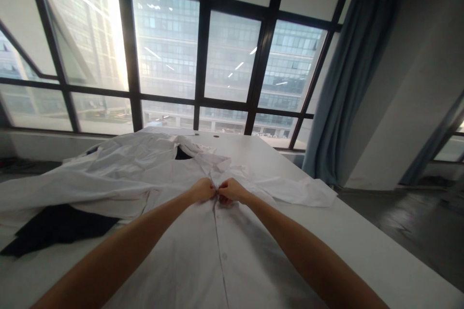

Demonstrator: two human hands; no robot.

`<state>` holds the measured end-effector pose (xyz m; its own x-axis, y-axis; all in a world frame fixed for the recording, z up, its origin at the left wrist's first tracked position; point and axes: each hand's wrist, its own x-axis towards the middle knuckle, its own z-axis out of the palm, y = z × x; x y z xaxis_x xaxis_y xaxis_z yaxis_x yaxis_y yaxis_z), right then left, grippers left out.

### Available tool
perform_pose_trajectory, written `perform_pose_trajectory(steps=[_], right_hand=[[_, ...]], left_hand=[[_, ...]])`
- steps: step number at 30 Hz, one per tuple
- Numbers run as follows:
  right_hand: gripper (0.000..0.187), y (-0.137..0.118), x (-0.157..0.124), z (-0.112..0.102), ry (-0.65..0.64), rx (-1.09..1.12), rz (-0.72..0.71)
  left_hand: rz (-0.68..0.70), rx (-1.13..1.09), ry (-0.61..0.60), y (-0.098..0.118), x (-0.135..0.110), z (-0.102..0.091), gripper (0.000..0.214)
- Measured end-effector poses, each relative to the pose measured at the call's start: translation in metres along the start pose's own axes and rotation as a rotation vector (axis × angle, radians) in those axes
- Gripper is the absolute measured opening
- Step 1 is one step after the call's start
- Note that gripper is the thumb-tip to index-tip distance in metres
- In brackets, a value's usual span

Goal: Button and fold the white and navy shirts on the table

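A white button-up shirt point(188, 251) lies spread on the table, its collar end away from me and its front placket running down the middle. My left hand point(204, 189) pinches the placket's left edge below the collar. Opposite it, my right hand point(231, 190) pinches the other edge, and the fingertips of both hands meet. Whatever button sits between the fingers is hidden. Lower on the placket, a small button point(224, 256) shows. One sleeve point(297, 192) stretches out to the right.
More white shirts point(126, 154) lie heaped at the left and back of the white table point(362, 246). Dark cloth point(61, 224) shows at the left. Past the table's far end stand windows point(166, 43), with a blue curtain point(348, 82) at the right.
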<state>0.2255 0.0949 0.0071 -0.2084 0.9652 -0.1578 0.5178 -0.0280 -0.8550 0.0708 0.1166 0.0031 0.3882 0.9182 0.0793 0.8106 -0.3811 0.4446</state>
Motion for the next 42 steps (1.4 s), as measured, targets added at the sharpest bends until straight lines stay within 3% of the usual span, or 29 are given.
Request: perform_pose_trajectory(steps=[10, 13, 18, 23, 30, 38, 42], right_hand=[[0.021, 0.024, -0.011, 0.014, 0.23, 0.048, -0.311], [0.018, 0.026, -0.011, 0.014, 0.248, 0.032, -0.355], [0.018, 0.028, -0.01, 0.014, 0.199, 0.16, -0.299], [0.009, 0.025, -0.009, 0.013, 0.197, 0.154, -0.286], [0.007, 0.02, -0.013, 0.012, 0.171, 0.138, -0.281], [0.013, 0.022, -0.014, 0.02, 0.398, -0.162, -0.434], [0.014, 0.022, -0.013, 0.021, 0.412, -0.197, -0.459]], left_hand=[[0.059, -0.328, 0.259, -0.013, -0.013, 0.018, 0.035], [0.092, -0.353, 0.25, -0.013, -0.016, 0.02, 0.036], [0.085, -0.373, 0.269, -0.013, -0.017, 0.022, 0.032], [0.115, -0.363, 0.241, -0.012, -0.017, 0.023, 0.029], [0.047, -0.347, 0.255, -0.009, -0.018, 0.023, 0.022], [-0.049, -0.286, 0.299, -0.01, -0.015, 0.027, 0.021], [-0.03, -0.304, 0.282, -0.006, -0.019, 0.022, 0.02]])
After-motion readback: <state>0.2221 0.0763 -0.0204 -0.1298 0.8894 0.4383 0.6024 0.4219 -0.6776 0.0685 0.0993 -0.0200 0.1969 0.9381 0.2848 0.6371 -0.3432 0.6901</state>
